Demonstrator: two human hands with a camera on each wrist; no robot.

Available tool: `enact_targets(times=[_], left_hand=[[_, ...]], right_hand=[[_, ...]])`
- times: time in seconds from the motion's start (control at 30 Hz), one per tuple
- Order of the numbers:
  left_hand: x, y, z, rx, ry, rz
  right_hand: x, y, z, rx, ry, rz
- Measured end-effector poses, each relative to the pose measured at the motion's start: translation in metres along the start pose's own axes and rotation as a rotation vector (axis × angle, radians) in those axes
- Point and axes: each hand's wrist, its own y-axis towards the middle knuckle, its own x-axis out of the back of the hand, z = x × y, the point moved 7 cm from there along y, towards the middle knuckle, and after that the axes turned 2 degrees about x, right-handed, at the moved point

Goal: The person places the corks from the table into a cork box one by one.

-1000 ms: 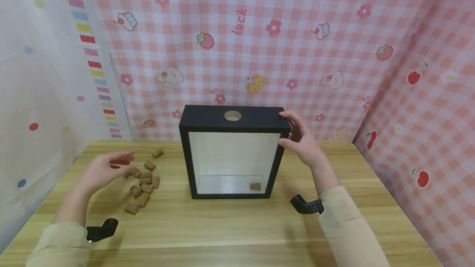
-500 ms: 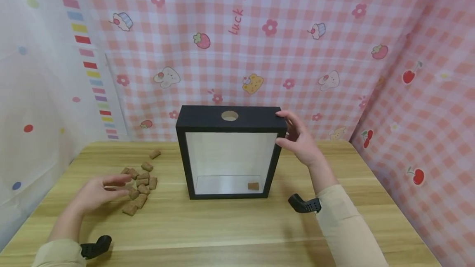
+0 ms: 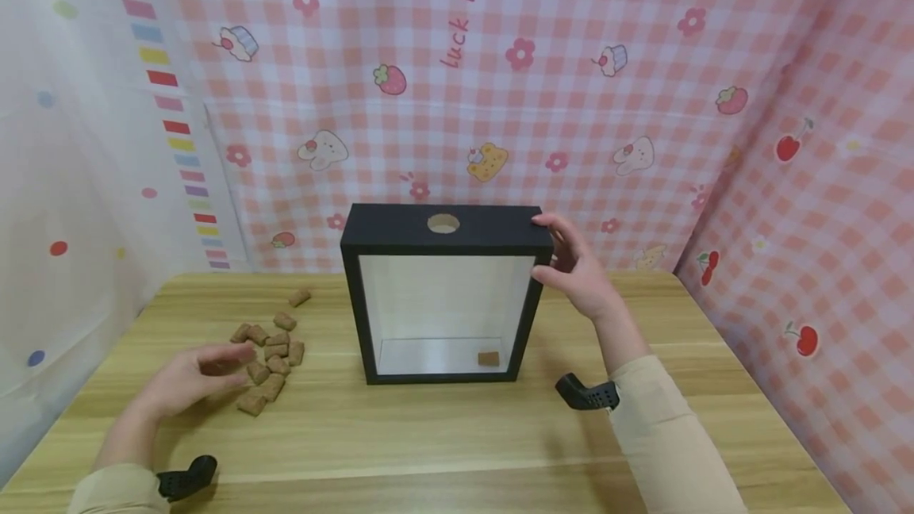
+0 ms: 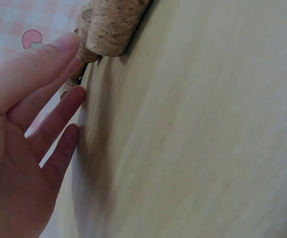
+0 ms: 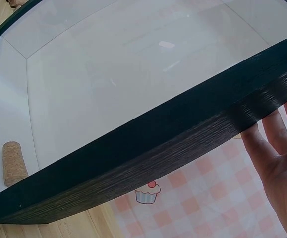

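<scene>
At the left of the head view, my left hand [image 3: 187,381] is beside a loose pile of brown corks [image 3: 274,387], thumb and fingers parted. The left wrist view has the left hand [image 4: 27,129] with its thumb tip close to a cork [image 4: 114,27]; whether they touch, I cannot tell. My right hand [image 3: 581,282] grips the upper right corner of an upright black box frame [image 3: 393,230] with a clear front and a round hole in its top. One cork [image 3: 489,358] lies inside, at the bottom right. In the right wrist view, fingers of the right hand [image 5: 277,163] lie along the black side [image 5: 158,119].
A wooden table [image 3: 443,443] carries the box and corks. Behind it hangs a pink checked cloth [image 3: 571,109], with a white dotted cloth [image 3: 93,181] at the left. One cork [image 3: 300,297] lies apart behind the pile.
My left hand has moved down and slightly left, to the near-left side of the pile. The right hand keeps its grip on the box; the whole head view has shifted slightly.
</scene>
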Motion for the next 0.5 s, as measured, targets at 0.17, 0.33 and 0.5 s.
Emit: enact_targets(times=[0.17, 0.33, 0.5], left_hand=[[-0.0018, -0.0003, 0.0018, 0.017, -0.02, -0.011], [-0.0023, 0.0, 0.0055, 0.04, -0.005, -0.027], [-0.0036, -0.0003, 0.0088, 0.058, -0.016, -0.036]], right_hand=[[-0.0001, 0.0001, 0.0003, -0.003, 0.0, -0.002], [-0.0003, 0.0006, -0.0004, -0.005, 0.0, -0.001], [0.0002, 0.0006, -0.0013, -0.005, 0.005, 0.001]])
